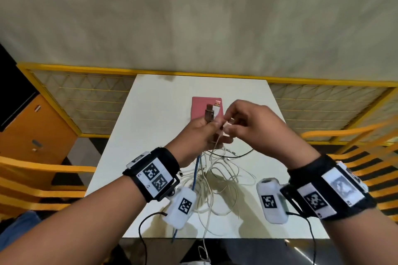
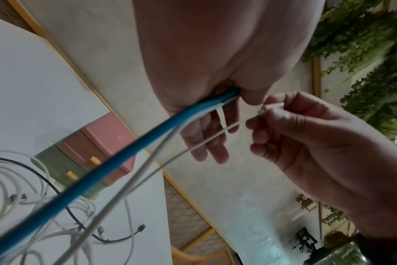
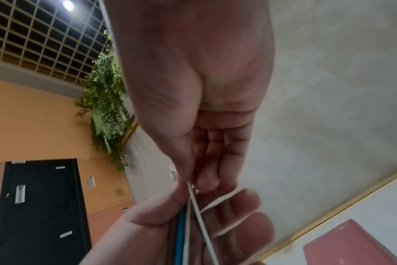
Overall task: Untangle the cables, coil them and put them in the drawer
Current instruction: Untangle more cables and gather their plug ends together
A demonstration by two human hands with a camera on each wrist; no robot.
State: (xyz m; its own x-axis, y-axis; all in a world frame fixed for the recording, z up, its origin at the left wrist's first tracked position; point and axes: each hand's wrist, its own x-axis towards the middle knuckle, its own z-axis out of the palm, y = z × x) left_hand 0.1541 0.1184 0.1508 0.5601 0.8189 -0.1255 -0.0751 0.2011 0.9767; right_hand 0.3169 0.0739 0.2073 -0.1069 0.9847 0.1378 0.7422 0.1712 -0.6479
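Note:
Raised above the white table (image 1: 150,114), my left hand (image 1: 202,133) grips a blue cable (image 2: 116,161) and white cables, whose USB plugs (image 1: 212,111) stick up past the fingers. Close beside it, my right hand (image 1: 243,122) pinches the end of a thin white cable (image 2: 204,141) between thumb and fingertips. That thin cable (image 3: 202,220) runs down across the left palm. A tangle of white cables (image 1: 217,180) with one black cable (image 1: 239,155) lies on the table below both hands. The small pink and green drawer box (image 2: 95,157) stands behind the hands.
Yellow chairs (image 1: 38,178) flank the table on both sides. An orange cabinet (image 1: 32,131) stands at the left. A yellow-framed mesh fence (image 1: 90,101) runs behind the table. Some cables hang over the table's near edge (image 1: 204,241).

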